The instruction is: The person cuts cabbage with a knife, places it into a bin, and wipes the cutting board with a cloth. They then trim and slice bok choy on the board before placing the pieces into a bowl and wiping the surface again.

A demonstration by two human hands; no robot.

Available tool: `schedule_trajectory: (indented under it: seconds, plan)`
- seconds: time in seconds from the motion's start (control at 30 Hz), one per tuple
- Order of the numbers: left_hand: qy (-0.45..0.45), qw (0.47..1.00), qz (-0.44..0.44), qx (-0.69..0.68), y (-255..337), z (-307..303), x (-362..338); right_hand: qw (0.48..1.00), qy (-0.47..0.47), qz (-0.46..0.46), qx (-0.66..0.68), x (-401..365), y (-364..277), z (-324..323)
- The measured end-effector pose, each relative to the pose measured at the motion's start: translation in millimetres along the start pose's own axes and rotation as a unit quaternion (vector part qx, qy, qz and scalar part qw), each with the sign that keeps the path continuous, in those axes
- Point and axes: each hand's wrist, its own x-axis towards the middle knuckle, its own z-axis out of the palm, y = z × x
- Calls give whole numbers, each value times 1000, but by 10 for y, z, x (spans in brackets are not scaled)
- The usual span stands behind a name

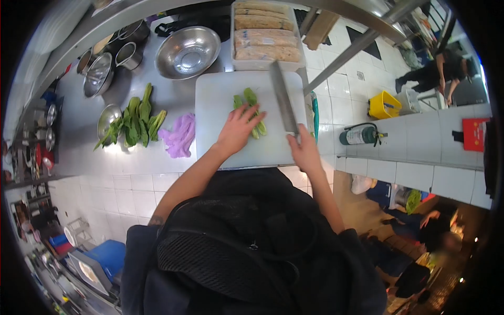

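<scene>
A white cutting board (215,94) lies in front of me with a small bunch of leafy greens (250,96) at its middle. My left hand (239,128) rests across the greens, fingers spread and pressing lightly on them, covering part of the stems. In my right hand (304,149) is the handle of a large kitchen knife (283,97). Its broad blade points away from me over the board's right side, apart from the greens. More leafy greens (137,122) lie left of the board, partly over a small metal bowl (109,116).
A purple cloth (180,135) sits against the board's left edge. Behind are a large steel bowl (188,52) and a tub of wrapped loaf-like packs (265,38). Metal pots (128,55) stand back left. A fire extinguisher (359,135) and another person (443,71) are at right.
</scene>
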Motion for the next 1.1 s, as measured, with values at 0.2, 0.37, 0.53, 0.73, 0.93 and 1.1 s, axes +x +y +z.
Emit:
schedule_trajectory:
  seconds: [0.2, 0.37, 0.53, 0.73, 0.93, 1.1]
  plan:
    - [-164, 983, 72, 39, -127, 141, 187, 990, -68, 96, 73, -220, 536, -72]
    - [19, 994, -112, -8, -579, -832, -209, 972, -65, 158, 164, -534, 692, 35]
    - [205, 920, -301, 145, -2131, -2036, -1119, 979, -38, 160, 117, -632, 835, -299]
    - [71, 820, -513, 245, -3134, -2303, -1932, 990, -10, 142, -7, -576, 901, -675]
    - [75, 915, -388, 80, -2128, -1611, -1303, 985, 35, 167, 14, -620, 678, -315]
    - [-69, 918, -366, 141, -2051, -936, -1202, 997, 12, 75, 31, -554, 780, 102]
